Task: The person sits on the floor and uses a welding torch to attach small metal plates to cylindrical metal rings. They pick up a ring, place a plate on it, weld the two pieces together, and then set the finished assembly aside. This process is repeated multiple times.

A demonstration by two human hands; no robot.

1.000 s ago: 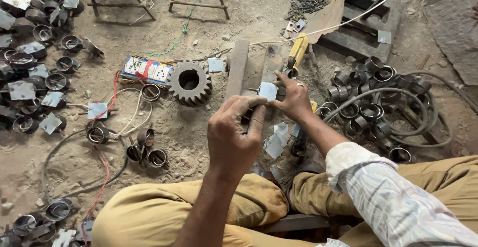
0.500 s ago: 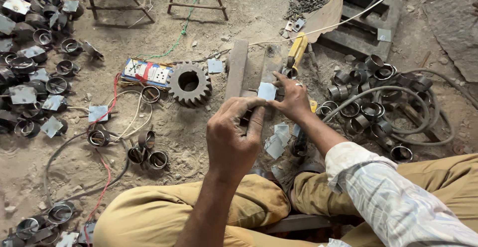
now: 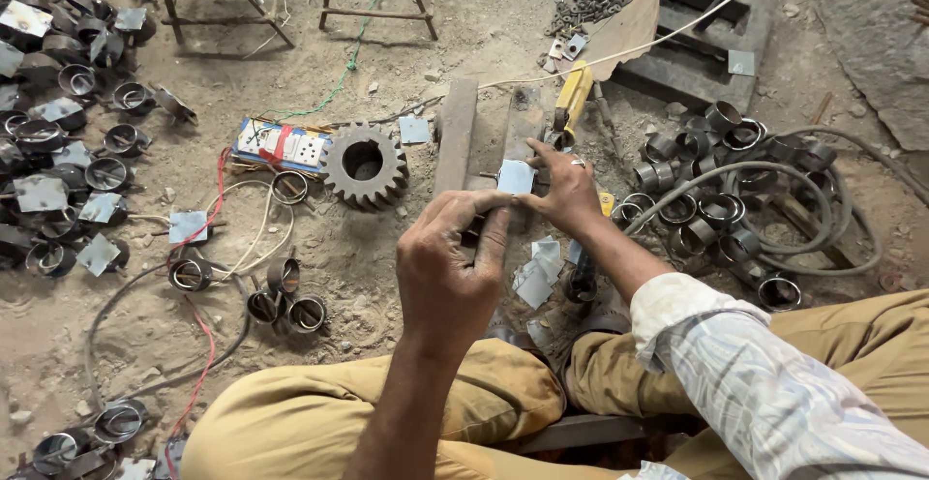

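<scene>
My right hand (image 3: 566, 190) pinches a small square metal plate (image 3: 515, 177) by its edge, held above the ground in front of me. My left hand (image 3: 453, 265) is curled with its fingertips reaching the plate's lower left side; whatever it grips is hidden behind the fingers. Several more small square plates (image 3: 538, 269) lie in a heap below my hands, between my knees. A wooden plank (image 3: 456, 135) lies on the dirt just beyond my hands.
A large steel gear (image 3: 364, 164) and a white switch box (image 3: 283, 144) lie to the left. Short metal rings (image 3: 718, 211) and a coiled grey hose (image 3: 832, 248) fill the right. More rings with plates (image 3: 58, 161) lie far left. A yellow power tool (image 3: 571, 101) rests ahead.
Both hands stay together at the plate with only slight finger shifts; nothing else has moved.
</scene>
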